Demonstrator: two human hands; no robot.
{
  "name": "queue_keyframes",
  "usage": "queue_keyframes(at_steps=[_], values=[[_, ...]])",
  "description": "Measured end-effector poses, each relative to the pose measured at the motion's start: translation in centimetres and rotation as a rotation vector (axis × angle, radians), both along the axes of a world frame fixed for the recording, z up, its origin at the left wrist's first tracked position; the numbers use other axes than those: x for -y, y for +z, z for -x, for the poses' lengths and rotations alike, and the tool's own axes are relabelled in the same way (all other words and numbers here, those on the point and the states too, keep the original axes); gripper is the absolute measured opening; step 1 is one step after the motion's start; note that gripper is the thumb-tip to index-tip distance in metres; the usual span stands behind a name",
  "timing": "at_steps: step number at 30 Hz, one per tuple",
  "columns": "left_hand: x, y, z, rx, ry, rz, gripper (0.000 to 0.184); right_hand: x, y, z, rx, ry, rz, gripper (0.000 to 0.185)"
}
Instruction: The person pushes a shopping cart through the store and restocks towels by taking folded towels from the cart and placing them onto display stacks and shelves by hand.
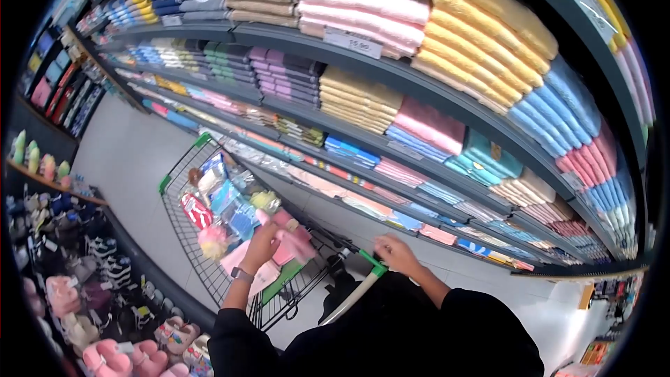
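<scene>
My left hand [263, 243], with a dark watch on the wrist, reaches into the shopping cart [199, 265] and is closed on a pink item [296, 243], blurred in part. Around it in the cart lie a red and white package [196, 211], blue packages [241, 215], a fluffy pink and yellow item [213, 241] and flat pink pieces. My right hand [398, 254] is just above the green end of the cart handle [373, 262], fingers curled; what they hold, if anything, is too small to tell.
Shelves of folded towels [481, 35] in many colours rise ahead and to the right. Slippers and shoes [105, 272] fill a display at the left. Grey tiled floor [122, 146] runs between them.
</scene>
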State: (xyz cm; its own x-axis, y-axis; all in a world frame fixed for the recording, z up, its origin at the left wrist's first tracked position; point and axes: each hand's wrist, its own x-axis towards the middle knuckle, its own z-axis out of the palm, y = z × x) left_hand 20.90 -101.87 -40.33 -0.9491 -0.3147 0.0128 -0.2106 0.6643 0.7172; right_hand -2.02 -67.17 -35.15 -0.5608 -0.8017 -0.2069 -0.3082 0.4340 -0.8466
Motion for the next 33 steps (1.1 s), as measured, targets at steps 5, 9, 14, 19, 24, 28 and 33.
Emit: queue_keyframes(at_steps=[5, 9, 14, 19, 24, 28, 33], values=[[-4.0, 15.8, 2.4, -0.306, 0.141, -0.211, 0.029, 2.5, 0.2, 2.5, 1.102, -0.143, 0.097, 0.061], [-9.7, 22.3, 5.5, -0.454, 0.056, -0.175, 0.031, 5.4, 2.7, 1.7, 1.831, -0.116, 0.184, 0.085], [-15.6, 22.5, 7.8, -0.518, -0.005, -0.26, 0.037, 4.8, 8.9, 3.7, 1.46, -0.199, 0.603, 0.074], [-17.9, 17.4, 11.0, -0.673, 0.183, -1.247, 0.046, 0.4, 9.8, 9.3, 1.506, -0.306, 0.554, 0.055], [-16.0, 14.4, 19.2, -0.297, 0.084, -1.788, 0.058, -1.5, 13.3, 13.2, 1.099, -0.35, 0.565, 0.052], [-16.1, 17.6, 26.7, -0.212, 0.138, -1.244, 0.046, -2.1, 16.5, 16.8, 1.061, -0.458, 0.577, 0.044], [-15.0, 21.2, 35.1, -0.272, 0.067, -1.085, 0.039, -1.9, 15.8, 20.8, 1.045, -0.499, 0.853, 0.036]])
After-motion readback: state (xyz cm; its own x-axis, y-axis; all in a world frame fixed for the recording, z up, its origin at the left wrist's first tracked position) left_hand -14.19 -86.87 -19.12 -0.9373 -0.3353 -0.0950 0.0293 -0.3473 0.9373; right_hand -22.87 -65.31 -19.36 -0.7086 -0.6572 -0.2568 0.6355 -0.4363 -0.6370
